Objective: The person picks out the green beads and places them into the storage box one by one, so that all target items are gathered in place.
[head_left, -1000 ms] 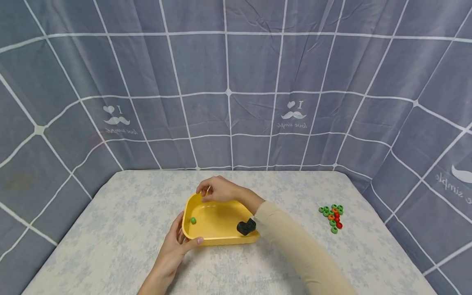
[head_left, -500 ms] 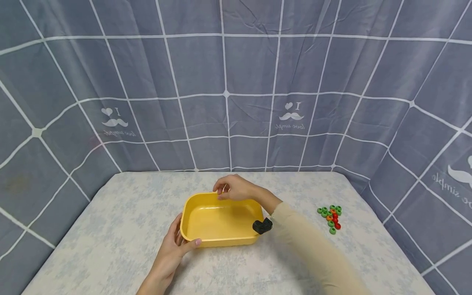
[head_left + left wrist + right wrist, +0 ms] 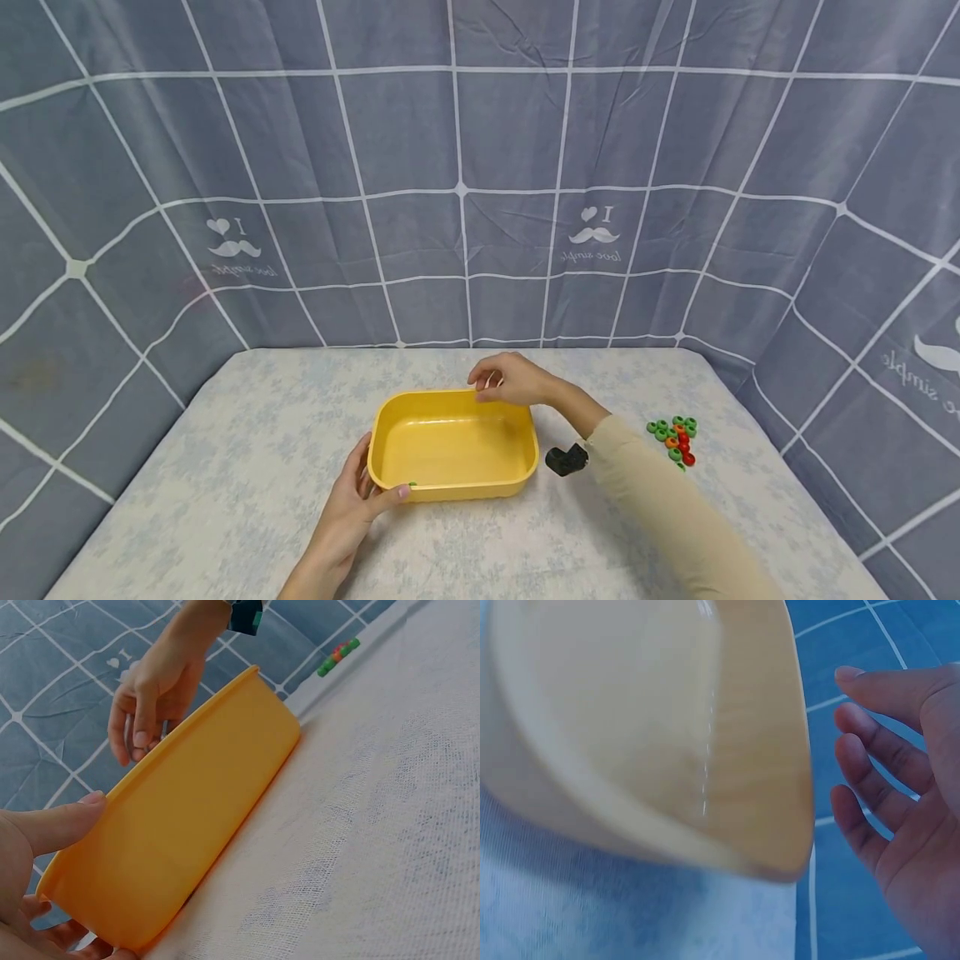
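Observation:
A yellow plastic tray [image 3: 453, 487] lies flat in the middle of the table. My left hand [image 3: 372, 492] grips its near left corner, thumb [image 3: 64, 823] over the rim and fingers under the wall. My right hand [image 3: 501, 385] hovers at the tray's far right rim with fingers [image 3: 870, 761] loosely bent. It holds nothing and stands a little apart from the tray edge [image 3: 799, 787]. One small green bead [image 3: 412, 483] sits inside the tray against the near wall.
A small pile of green, red and orange beads [image 3: 675, 440] lies on the table to the right, near the edge. The table has a pale floral cloth [image 3: 225, 467]. A grey-blue checked curtain [image 3: 465, 208] closes in the back and both sides.
The tray has swung from a skewed, tipped pose to lie square and flat. My right hand slid right along the far rim. The green bead rolled from the tray's left side to the near wall.

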`<action>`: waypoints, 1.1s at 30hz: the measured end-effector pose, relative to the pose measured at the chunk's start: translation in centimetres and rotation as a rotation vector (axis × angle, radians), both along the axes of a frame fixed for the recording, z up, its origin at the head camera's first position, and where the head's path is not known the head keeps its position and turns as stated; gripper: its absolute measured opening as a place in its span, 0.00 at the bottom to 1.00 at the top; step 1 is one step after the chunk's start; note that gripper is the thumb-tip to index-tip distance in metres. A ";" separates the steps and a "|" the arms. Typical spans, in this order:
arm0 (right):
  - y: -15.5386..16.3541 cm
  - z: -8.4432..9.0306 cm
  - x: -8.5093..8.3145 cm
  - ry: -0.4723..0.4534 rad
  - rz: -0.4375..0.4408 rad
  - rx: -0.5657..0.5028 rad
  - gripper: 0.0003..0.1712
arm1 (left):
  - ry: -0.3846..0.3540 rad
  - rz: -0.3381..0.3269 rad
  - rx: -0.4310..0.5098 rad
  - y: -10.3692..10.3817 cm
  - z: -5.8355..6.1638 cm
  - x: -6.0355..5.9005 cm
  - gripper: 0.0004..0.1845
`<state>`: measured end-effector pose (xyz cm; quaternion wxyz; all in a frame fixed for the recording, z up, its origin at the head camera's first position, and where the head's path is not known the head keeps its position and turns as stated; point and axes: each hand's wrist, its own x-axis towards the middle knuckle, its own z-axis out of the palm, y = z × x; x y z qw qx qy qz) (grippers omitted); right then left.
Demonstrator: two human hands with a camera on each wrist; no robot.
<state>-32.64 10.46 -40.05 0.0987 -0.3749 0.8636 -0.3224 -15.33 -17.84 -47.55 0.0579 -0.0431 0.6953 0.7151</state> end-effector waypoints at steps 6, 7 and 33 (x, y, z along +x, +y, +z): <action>1.7 -0.1 0.1 -0.012 -0.033 -0.005 0.14 | 0.008 -0.004 0.000 0.1 0.0 0.0 0.62; 1.9 -0.1 0.2 -0.013 -0.032 -0.010 0.14 | 0.009 -0.005 0.000 0.1 0.0 0.0 0.62; 8.1 0.5 1.2 0.004 -0.112 -0.058 0.12 | 0.014 0.002 -0.008 0.2 0.0 0.1 0.61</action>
